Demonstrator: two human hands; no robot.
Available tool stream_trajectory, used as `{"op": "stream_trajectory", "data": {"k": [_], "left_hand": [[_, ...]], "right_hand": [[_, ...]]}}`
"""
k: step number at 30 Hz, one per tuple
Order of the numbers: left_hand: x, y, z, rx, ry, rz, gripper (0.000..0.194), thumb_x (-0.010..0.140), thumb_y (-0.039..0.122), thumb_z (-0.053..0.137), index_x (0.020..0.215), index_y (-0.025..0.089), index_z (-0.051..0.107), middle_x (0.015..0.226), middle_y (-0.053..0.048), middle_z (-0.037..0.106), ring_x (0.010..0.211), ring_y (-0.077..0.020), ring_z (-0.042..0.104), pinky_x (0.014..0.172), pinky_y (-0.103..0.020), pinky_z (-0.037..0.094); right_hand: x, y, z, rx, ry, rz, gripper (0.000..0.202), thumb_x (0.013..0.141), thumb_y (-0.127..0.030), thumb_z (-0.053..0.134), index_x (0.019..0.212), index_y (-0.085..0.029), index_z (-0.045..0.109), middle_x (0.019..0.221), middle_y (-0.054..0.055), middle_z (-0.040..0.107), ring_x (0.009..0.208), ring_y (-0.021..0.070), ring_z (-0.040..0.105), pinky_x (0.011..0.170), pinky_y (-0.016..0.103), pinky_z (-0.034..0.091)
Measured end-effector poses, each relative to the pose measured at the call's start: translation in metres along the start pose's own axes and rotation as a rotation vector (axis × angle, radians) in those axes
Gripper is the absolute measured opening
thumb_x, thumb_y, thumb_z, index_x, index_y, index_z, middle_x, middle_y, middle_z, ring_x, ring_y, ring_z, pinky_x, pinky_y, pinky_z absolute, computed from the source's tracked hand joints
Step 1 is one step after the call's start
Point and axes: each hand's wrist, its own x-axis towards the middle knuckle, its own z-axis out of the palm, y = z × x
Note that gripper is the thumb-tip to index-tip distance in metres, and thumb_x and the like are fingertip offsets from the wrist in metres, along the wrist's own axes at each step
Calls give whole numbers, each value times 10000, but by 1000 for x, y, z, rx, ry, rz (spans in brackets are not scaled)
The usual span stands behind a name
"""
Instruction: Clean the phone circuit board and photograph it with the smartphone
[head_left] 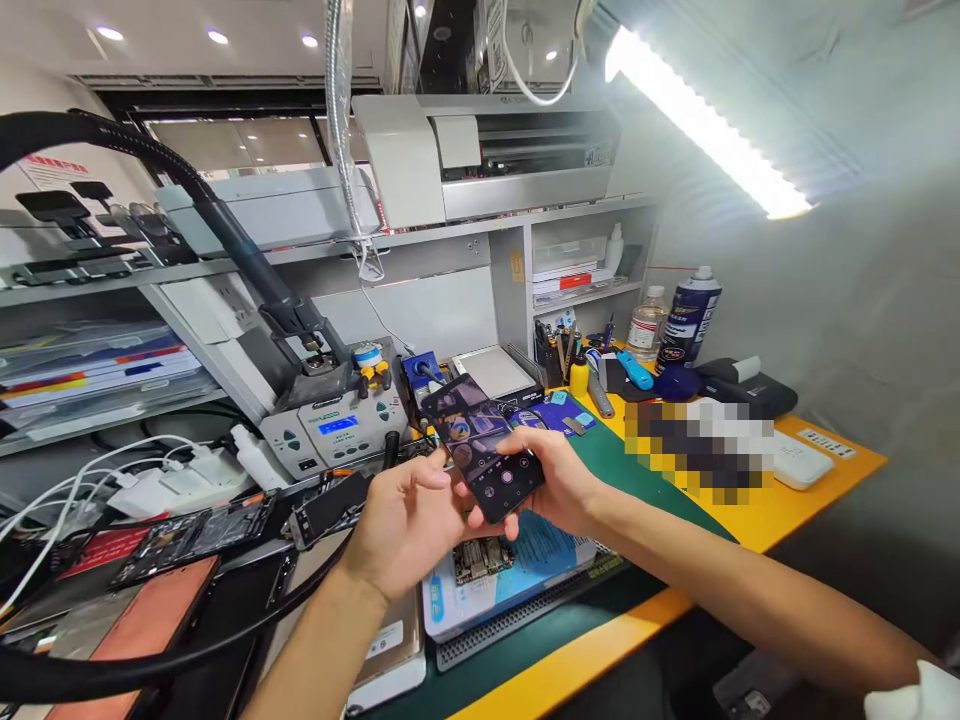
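Observation:
A black smartphone [484, 450] with a camera app on its screen is tilted in the air between my two hands. My left hand [409, 525] supports its lower left side, fingers curled beneath it. On the right edge, my right hand [559, 475] grips the phone, its thumb resting over the screen. Under the phone lies a circuit board [484, 562], partly hidden by my hands. It rests on a blue and white box [540, 590], which sits on a dark perforated tray [510, 622] over the green mat [637, 600].
Opened phones and tablets [195, 535] crowd the left side. Behind them stands a soldering station [337, 430]. A black cable [300, 590] crosses the left front. Bottles and a spray can [690, 320] stand at the back right. A bright lamp [705, 125] hangs overhead.

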Motion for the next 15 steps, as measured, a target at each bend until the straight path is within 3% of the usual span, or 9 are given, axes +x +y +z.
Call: {"op": "stream_trajectory", "data": {"k": [2,6,10,15], "left_hand": [[2,0,-6,-112,-56,-21,548,651,305,596,1181,177,653,933,-80,685,694,-205,619,874,-600,590],[-2,4,-18,-282,-113,-36,703,658,305,556,1356,218,585,1321,-157,698,1068,-355,706,981,-671,530],[-8,7,-27,-373,-159,-92,786,673,330,544,1442,165,544,1447,-241,634,1181,-471,686,1007,-753,464],[-9,5,-33,-418,-174,-129,847,653,325,566,1483,159,525,1438,-260,638,1171,-498,693,997,-744,472]], "right_hand": [[9,7,2,-27,93,-33,369,1047,-384,691,1350,-176,651,1326,108,689,1096,256,720,917,460,637],[22,9,-3,-87,187,-57,380,1041,-378,699,1361,-179,650,1365,111,674,1145,275,707,953,483,625],[22,-1,-13,-123,56,81,355,1050,-372,688,1343,-173,654,1311,105,695,1081,249,722,904,450,640],[15,-7,-15,-125,-77,122,295,1059,-382,681,1249,-156,676,1106,60,728,823,162,717,706,317,635]]}}
